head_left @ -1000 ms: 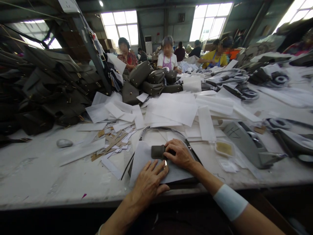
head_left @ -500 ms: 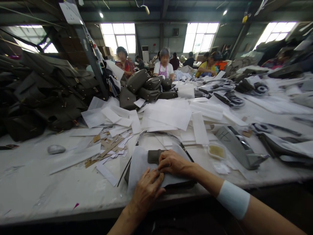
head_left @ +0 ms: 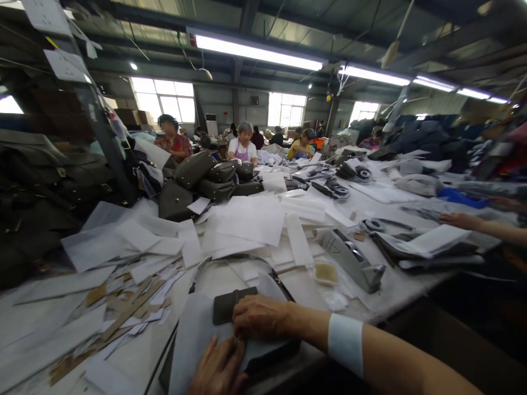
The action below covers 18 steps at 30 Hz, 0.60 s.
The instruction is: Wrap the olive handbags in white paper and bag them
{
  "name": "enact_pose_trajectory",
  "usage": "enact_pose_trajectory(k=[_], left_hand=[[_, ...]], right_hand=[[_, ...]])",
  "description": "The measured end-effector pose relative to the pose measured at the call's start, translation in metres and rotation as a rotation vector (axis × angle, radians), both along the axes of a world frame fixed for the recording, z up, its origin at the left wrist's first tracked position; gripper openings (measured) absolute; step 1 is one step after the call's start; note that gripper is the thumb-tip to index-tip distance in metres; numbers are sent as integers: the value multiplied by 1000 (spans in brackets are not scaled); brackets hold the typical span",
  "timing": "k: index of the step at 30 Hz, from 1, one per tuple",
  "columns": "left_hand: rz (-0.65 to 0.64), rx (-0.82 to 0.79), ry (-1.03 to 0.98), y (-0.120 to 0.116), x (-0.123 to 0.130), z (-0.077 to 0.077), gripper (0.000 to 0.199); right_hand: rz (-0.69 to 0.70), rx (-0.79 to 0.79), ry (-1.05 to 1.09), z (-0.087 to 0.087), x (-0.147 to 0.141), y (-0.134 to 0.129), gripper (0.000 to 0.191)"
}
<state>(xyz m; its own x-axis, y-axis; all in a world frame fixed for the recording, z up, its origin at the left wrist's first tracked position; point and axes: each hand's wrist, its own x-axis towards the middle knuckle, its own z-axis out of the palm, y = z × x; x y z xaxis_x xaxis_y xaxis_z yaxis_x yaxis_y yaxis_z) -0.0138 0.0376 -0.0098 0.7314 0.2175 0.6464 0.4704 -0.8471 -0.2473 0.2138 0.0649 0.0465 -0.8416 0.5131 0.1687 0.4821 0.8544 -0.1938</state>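
Note:
A dark handbag (head_left: 166, 368) lies on the table's front edge, its front covered by a white sheet (head_left: 189, 323). Its dark handle (head_left: 236, 257) arches behind it. On the sheet rests a dark olive tab (head_left: 225, 307), whose right end runs under my right hand (head_left: 261, 317). The fingers of that hand are curled and pinched there; the fingertips are partly hidden. My left hand (head_left: 220, 365) lies on the sheet just below, fingers stretched out and touching near the right fingertips.
White sheets (head_left: 242, 219) and cardboard scraps (head_left: 132, 310) spread over the table. A tape dispenser (head_left: 349, 260) and a small tub (head_left: 325, 273) stand right. Dark bags (head_left: 193, 170) are heaped behind. At far right a co-worker's hand (head_left: 461, 220) reaches in; other people sit beyond.
The view has swung right and up, so the bag and hands appear lower and further left. A co-worker's arm has come into view. Both hands keep nearly the same place on the bag.

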Motion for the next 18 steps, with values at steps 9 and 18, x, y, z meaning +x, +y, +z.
enact_pose_trajectory(k=[9,18], left_hand=[[47,34,25,-1,-1,-4,33],[33,62,54,3,1,-13,39]], right_hand=[[59,-82,41,5,7,1,14],[-36,-168,39,4,4,1,13]])
